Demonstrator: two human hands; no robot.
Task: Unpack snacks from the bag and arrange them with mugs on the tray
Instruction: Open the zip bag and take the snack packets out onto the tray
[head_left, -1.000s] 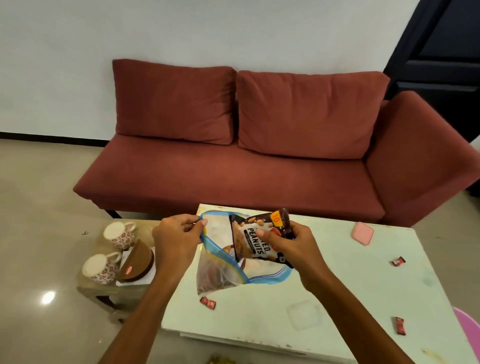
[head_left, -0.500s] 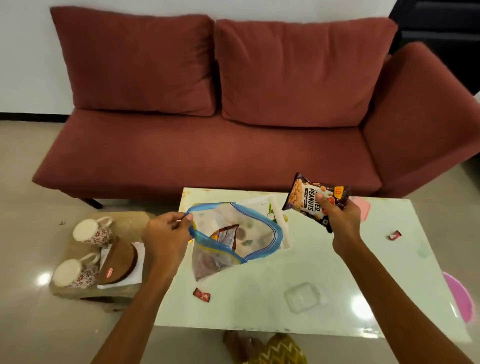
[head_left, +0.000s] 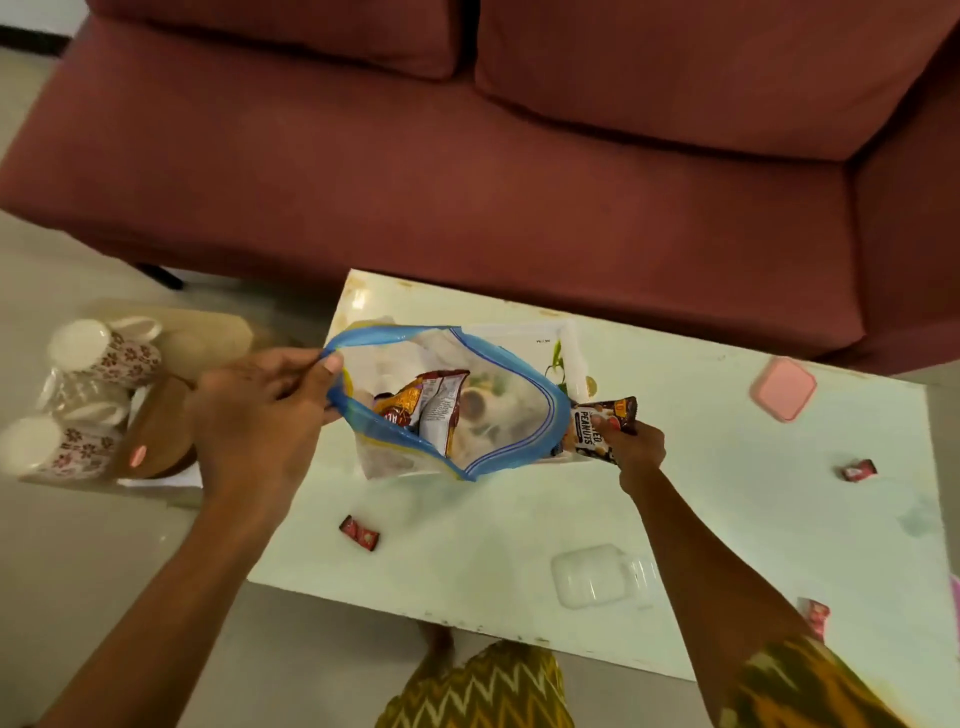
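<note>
One bag (head_left: 488, 410) edge pinched by left hand (head_left: 260, 415); right hand (head_left: 636, 447) holds peanut packet (head_left: 597, 426).

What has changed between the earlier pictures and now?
The right hand pulled the peanut packet out of the bag, swung it to the right, then brought it down beside the bag. It still grips it. The left hand still holds the bag's rim open; the mugs stayed put.

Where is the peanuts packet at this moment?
In the head view the peanuts packet is right of centre, pinched in the right hand, just beside the right edge of the open zip bag and over the white tray.
</note>
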